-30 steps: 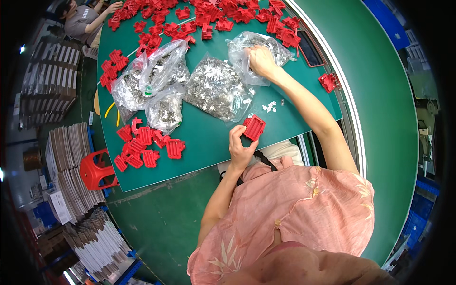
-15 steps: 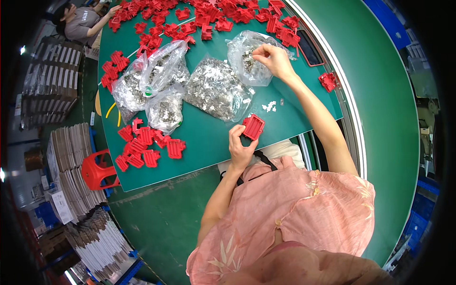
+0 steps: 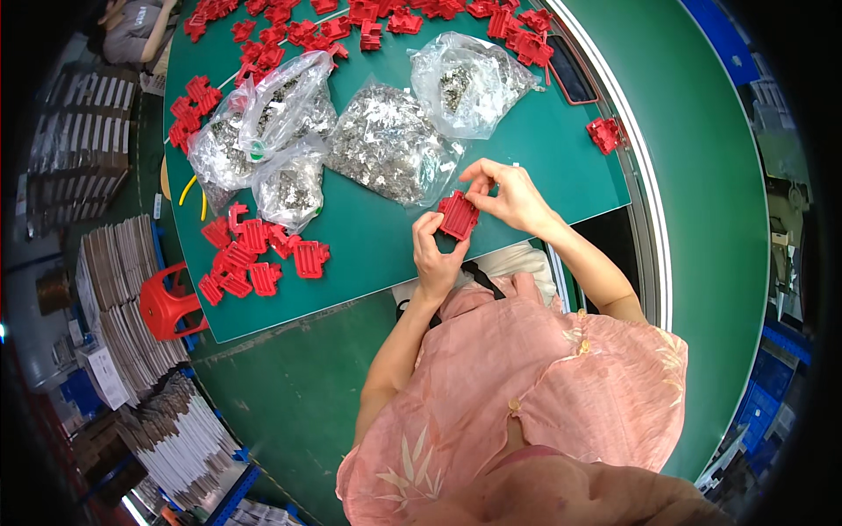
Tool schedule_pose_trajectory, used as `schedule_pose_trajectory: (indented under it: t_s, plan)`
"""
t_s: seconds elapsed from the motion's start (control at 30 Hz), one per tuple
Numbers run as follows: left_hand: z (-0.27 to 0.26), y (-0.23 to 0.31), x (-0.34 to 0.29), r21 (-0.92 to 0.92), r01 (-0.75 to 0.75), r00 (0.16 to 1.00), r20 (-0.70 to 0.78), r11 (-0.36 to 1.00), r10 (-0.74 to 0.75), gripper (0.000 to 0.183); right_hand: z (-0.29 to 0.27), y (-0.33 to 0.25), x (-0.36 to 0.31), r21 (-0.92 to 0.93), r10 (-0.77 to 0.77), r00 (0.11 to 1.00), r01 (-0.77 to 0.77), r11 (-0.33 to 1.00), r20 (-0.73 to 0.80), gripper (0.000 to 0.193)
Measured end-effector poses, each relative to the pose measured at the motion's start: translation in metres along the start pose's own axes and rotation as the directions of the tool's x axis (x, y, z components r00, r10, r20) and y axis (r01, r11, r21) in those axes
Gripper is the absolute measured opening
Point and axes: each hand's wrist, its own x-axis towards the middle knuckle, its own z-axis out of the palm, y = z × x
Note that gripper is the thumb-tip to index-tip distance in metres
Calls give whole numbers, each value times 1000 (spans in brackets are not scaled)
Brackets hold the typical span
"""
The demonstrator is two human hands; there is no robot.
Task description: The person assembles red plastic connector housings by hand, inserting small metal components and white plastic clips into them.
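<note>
Leaving the far bag [image 3: 478,95], the right hand [image 3: 516,200] joined the left hand [image 3: 436,263] pinching the near red part [image 3: 458,217], allowing two-handed work; what the right fingers pinched, I couldn't tell.

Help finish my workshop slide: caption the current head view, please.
Left hand holds a red part, right hand at its edge, near clear bags on a green table.

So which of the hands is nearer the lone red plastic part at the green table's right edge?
Right. The right hand is to the lower left of the lone red part; the left hand is farther off that way, holding a ribbed red plastic block.
</note>
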Motion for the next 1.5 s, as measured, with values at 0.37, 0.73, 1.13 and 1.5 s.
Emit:
schedule_pose_trajectory:
  t_s: [0.37,0.73,1.13,1.5]
  plan:
    - [1,-2,-1,-7,17,1000,-8,1000,-17,60,16,10,0,-227,-233,971,216,950,-51,22]
    - [1,-2,-1,-37,26,999,-24,999,-27,57,18,16,0,-236,-252,967,237,942,-34,21]
    - [-29,-6,0,81,-29,999,41,996,26,55,16,30,22,239,25,916,-131,962,400,13]
    - [-127,-56,2,806,216,963,-268,552,14,65,-58,12,163,-403,-578,620,415,815,-530,22]
